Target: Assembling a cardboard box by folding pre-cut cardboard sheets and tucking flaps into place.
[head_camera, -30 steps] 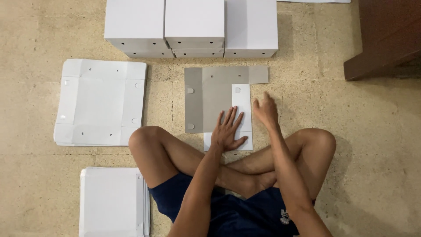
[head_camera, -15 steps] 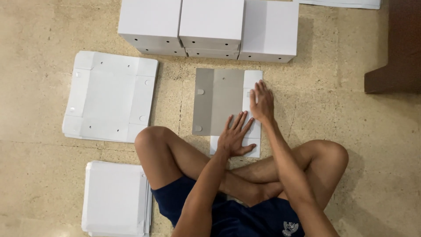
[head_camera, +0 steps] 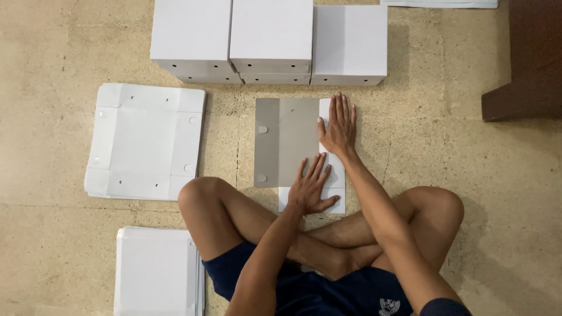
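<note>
L hand (head_camera: pixel 311 188) & R hand (head_camera: pixel 338 124) both flat, fingers spread, pressing folded cardboard blank (head_camera: pixel 287 140) on floor (head_camera: pixel 468 205) in front of crossed legs. Neither grips anything. Three assembled white boxes (head_camera: pixel 270 38) just beyond blank; flat white blank (head_camera: pixel 143 140) to its left.

One head-worn camera looks steeply down at the floor (head_camera: pixel 468 175) from close above the seated person's crossed legs (head_camera: pixel 234 216), facing forward.

light: even, soft indoor – shadows: faint | focus: sharp, no glare
</note>
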